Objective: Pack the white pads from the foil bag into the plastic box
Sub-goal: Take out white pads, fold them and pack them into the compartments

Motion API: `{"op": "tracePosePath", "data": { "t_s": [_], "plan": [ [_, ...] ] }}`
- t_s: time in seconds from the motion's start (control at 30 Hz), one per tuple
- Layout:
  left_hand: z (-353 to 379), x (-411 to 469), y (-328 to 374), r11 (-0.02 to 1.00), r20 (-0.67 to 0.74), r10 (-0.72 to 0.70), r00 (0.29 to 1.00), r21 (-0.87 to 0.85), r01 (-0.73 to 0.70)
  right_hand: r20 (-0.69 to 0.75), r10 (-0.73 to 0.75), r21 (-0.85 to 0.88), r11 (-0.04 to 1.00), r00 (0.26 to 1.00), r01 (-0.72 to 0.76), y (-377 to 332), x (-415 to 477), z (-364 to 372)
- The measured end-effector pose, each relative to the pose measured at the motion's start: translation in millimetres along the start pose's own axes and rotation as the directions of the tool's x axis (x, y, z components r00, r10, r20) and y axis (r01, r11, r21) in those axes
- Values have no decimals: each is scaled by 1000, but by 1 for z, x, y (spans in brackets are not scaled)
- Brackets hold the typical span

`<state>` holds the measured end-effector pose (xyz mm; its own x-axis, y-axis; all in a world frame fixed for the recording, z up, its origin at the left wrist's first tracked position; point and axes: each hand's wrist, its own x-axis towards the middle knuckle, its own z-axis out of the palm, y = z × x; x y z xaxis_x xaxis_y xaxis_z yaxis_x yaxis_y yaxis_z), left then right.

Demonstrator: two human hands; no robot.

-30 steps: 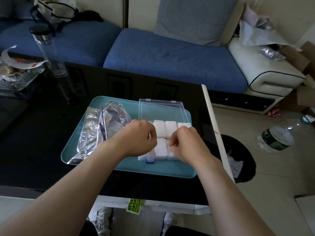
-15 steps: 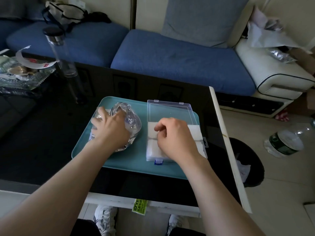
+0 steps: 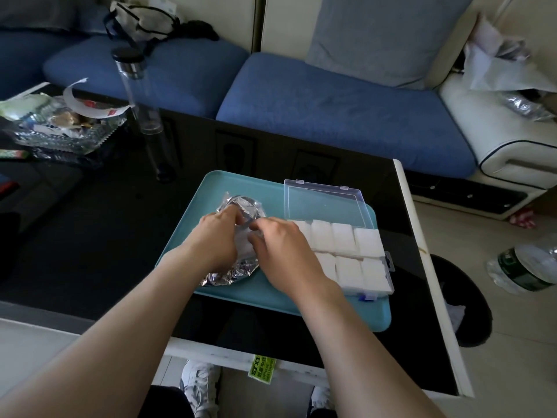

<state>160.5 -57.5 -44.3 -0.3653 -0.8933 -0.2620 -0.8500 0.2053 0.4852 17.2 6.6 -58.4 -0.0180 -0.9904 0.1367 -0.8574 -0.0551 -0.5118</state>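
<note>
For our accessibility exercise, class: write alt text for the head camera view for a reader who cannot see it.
The left hand holds a crumpled foil bag on a teal tray while the right hand reaches to a white pad at its mouth. Beside them, an open plastic box holds two rows of white pads.

Colours, bench items
White pads [image 3: 342, 241]; clear plastic box [image 3: 324, 200]; silver foil bag [image 3: 241, 206]; teal tray [image 3: 301, 306]; glossy black bench [image 3: 90, 236].
</note>
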Motion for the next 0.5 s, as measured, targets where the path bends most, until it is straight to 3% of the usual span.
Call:
{"op": "tracePosePath", "data": {
  "t_s": [0.17, 0.33, 0.5],
  "plan": [
    [-7, 0, -4, 1000, 10, 6, 1000, -12, -6, 159, 17, -111, 994, 987, 1, -7, 7, 9],
    [-9, 1, -7, 999, 7, -7, 1000, -47, 7, 189, 95, -203, 978, 977, -56, -15, 13, 20],
    [-11, 3, -8, 996, -17, -18, 1000, -83, 17, 172, 82, -304, 952, 982, -26, -24, 17, 22]
  ]
}}
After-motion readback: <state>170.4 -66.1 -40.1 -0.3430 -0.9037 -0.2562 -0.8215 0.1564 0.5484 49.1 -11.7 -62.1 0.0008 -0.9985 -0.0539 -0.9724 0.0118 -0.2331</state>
